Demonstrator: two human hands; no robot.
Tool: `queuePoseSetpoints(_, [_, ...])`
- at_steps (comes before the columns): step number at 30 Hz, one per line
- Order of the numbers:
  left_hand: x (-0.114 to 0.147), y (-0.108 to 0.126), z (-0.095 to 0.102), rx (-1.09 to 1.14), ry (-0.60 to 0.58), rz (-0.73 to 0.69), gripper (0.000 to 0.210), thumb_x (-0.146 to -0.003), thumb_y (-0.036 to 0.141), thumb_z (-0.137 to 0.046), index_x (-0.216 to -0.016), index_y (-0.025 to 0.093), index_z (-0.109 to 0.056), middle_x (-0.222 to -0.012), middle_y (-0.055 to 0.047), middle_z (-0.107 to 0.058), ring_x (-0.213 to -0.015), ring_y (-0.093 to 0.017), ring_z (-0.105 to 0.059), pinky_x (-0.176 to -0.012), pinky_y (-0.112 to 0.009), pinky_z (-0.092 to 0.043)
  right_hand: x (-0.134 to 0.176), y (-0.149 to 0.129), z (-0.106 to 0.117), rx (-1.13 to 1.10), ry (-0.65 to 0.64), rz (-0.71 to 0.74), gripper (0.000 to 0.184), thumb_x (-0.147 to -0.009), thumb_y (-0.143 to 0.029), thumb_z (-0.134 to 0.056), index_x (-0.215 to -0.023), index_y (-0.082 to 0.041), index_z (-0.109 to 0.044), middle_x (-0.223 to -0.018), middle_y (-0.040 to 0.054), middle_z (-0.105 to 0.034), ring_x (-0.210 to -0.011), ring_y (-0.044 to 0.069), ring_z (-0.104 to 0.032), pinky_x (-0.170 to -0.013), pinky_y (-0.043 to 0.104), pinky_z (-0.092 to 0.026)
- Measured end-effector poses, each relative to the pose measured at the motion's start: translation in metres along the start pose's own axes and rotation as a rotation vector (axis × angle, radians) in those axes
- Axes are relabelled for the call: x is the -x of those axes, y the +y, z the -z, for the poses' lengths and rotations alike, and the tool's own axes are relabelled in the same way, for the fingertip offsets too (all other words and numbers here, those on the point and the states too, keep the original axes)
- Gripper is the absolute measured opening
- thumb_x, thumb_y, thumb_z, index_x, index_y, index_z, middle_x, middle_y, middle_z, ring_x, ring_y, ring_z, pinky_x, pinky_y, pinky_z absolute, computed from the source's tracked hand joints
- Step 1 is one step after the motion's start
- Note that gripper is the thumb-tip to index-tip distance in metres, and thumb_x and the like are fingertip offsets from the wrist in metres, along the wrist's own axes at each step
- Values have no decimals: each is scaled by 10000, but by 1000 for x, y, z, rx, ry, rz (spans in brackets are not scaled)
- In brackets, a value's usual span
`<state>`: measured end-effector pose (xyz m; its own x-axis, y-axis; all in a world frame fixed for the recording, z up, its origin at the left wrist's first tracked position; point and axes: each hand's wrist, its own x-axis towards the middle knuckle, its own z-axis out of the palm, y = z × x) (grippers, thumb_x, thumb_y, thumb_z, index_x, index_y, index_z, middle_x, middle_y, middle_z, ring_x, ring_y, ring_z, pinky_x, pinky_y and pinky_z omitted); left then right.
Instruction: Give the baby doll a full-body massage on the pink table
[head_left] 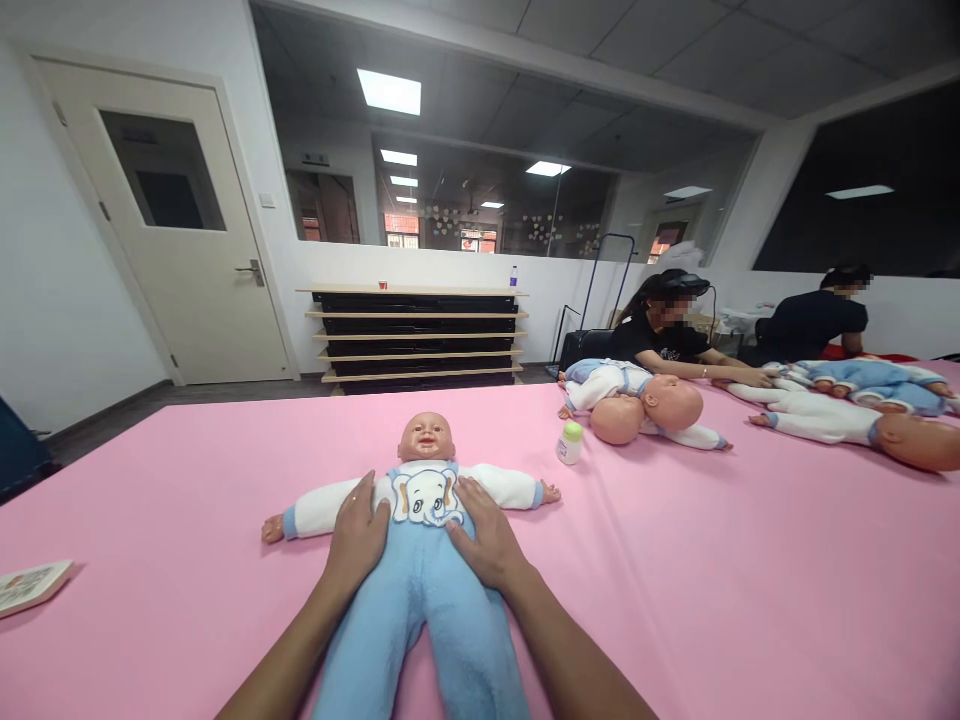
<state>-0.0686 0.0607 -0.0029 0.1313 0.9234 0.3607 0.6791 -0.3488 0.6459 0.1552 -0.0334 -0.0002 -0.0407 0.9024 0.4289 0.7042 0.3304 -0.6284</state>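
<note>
Lying face-up on the broad pink-topped table [180, 590], a plastic-headed baby doll [420, 565] in blue-and-white fleece has the person's left hand [360, 530] and right hand [487, 532] against its sides, fingers extended; a small white, green-lidded jar [569, 446] stands near its arm.

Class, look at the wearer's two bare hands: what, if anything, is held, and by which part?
Nothing is visibly gripped: the left hand and right hand rest open against opposite sides of the doll, at its torso.
</note>
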Motion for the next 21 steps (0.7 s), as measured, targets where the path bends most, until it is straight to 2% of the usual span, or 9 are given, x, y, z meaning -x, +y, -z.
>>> queuePoseSetpoints(2, [1,16,5,2,-29,-10,619,-920,382,-382,-1469,102,-323,-1490,-160,-395,-1386,-281,-359,-1151,-472,-297,-1,1,0,-49,3,-27,576,-949,-474,-412,-1473,-242,-347,-1547,54,-311,-1453,210,-236,-1215,468,-179])
queuePoseSetpoints(4, [6,32,5,-21,-82,-93,598,-925,402,-392,-1460,136,-357,-1525,-140,-346,-1423,-287,-292,-1162,-504,-258,-2,2,0,-117,-15,-77,593,-966,-511,-341,-1491,-238,-302,-1566,52,-263,-1464,198,-200,-1217,465,-160])
queuePoseSetpoints(7, [19,47,-3,-114,-158,-237,523,-941,410,-377,-1431,233,-422,-1547,-86,-320,-1454,-309,-207,-1149,-586,-205,-3,2,0,-153,-92,-105,828,-851,-625,-519,-1516,-231,-220,-1595,67,-153,-1483,244,-106,-1213,501,-125])
queuePoseSetpoints(9, [26,50,-9,-166,-167,-276,508,-949,398,-367,-1442,280,-403,-1554,-64,-309,-1463,-313,-176,-1139,-611,-189,-3,2,0,-129,-133,-80,1031,-719,-636,-677,-1524,-224,-182,-1601,83,-104,-1485,275,-53,-1210,520,-99])
queuePoseSetpoints(10, [28,49,-11,-175,-164,-279,516,-951,402,-366,-1455,288,-378,-1559,-61,-297,-1466,-312,-164,-1139,-613,-186,-3,2,0,-122,-140,-72,1069,-693,-616,-711,-1526,-221,-170,-1602,87,-95,-1485,277,-43,-1210,519,-94])
queuePoseSetpoints(15, [27,35,-16,-49,-146,-266,529,-939,397,-414,-1454,286,-373,-1554,-53,-308,-1467,-281,-177,-1164,-577,-187,-4,5,-1,-139,-122,-65,926,-771,-450,-692,-1521,-248,-188,-1598,72,-137,-1485,249,-82,-1210,510,-110])
queuePoseSetpoints(21, [28,26,-16,135,-77,-174,597,-916,374,-457,-1482,249,-316,-1563,-65,-285,-1442,-232,-268,-1188,-465,-251,-5,9,-5,-139,-109,-46,770,-857,-388,-589,-1515,-262,-210,-1595,45,-158,-1484,213,-103,-1216,489,-114])
